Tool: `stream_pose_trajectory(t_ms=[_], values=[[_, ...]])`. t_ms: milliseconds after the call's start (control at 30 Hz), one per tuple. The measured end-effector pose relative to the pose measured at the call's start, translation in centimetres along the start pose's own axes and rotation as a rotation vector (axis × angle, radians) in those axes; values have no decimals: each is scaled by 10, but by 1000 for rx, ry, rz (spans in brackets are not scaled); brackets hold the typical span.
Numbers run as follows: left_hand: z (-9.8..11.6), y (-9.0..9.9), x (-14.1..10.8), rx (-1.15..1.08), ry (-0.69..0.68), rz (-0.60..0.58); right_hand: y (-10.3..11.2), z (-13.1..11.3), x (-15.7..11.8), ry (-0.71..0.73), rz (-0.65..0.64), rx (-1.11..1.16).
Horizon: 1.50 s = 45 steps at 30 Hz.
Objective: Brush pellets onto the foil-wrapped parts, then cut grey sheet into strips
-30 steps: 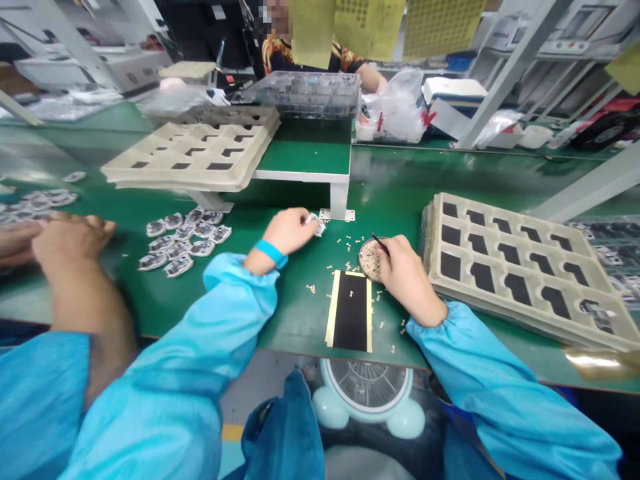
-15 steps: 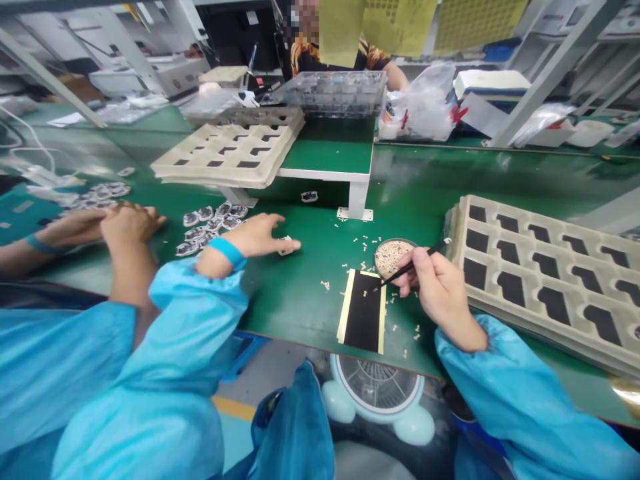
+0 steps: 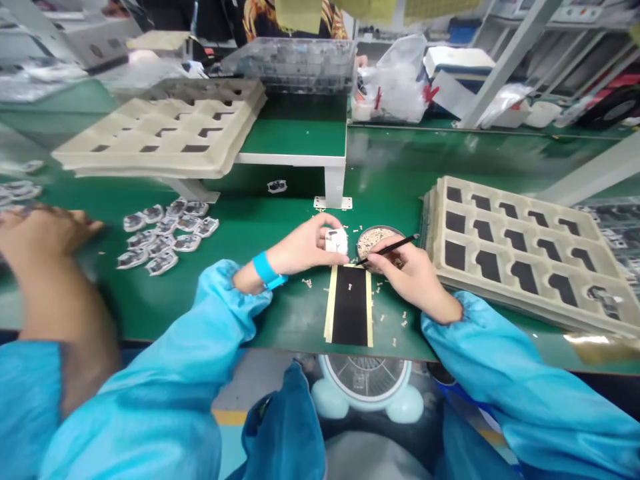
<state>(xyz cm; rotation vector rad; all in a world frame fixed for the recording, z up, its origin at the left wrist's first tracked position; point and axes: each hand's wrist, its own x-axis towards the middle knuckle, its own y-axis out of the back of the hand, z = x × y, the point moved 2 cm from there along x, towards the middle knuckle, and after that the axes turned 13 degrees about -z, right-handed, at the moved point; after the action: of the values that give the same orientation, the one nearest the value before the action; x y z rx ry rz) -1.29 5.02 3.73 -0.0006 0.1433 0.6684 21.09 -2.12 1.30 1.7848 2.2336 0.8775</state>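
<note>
My left hand [image 3: 307, 247] holds a small white plastic part [image 3: 337, 245] between thumb and fingers, just above the far end of a black pad [image 3: 349, 310] edged with yellow tape. In my right hand [image 3: 407, 273] is a pair of black tweezers [image 3: 393, 247], pinched like a pen, its tip pointing left toward the white part. Whether the tips hold anything is too small to tell. Behind the right fingers stands a round dish [image 3: 375, 239] full of tiny beige pieces, partly covered by that hand. Several such pieces lie scattered around the pad.
A group of similar white parts [image 3: 163, 237] lies left on the green bench. Stacked moulded trays [image 3: 520, 250] stand right; another tray [image 3: 150, 133] sits on a raised shelf [image 3: 300, 133]. A co-worker's hands [image 3: 45, 230] rest at the far left. One part [image 3: 277, 186] lies below the shelf.
My left hand has moved right from beside the group of parts to the pad, now gripping a white part. My right hand with the tweezers has turned slightly. The view has shifted right.
</note>
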Motion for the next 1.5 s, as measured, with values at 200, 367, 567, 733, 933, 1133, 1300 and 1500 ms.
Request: stream_pose_trajectory(t_ms=[200, 367, 567, 733, 933, 1133, 1300, 1500], values=[[-11, -6, -7, -60, 72, -56, -14, -2, 10, 47, 49, -14], [-18, -3, -12, -39, 102, 6, -20, 0, 12, 1, 66, -27], [-32, -7, -12, 166, 156, 6, -22, 2, 13, -16, 60, -12], [-34, -8, -14, 195, 146, 27, -24, 1, 13, -65, 81, 176], [-34, -11, -12, 109, 157, 83, -18, -9, 10, -9, 162, 177], [-31, -13, -12, 94, 189, 93, -20, -15, 8, 127, 115, 3], [-32, -12, -12, 92, 188, 96, -20, -13, 8, 155, 107, 4], [-33, -13, -11, 87, 179, 111, -21, -13, 8, 172, 84, -50]])
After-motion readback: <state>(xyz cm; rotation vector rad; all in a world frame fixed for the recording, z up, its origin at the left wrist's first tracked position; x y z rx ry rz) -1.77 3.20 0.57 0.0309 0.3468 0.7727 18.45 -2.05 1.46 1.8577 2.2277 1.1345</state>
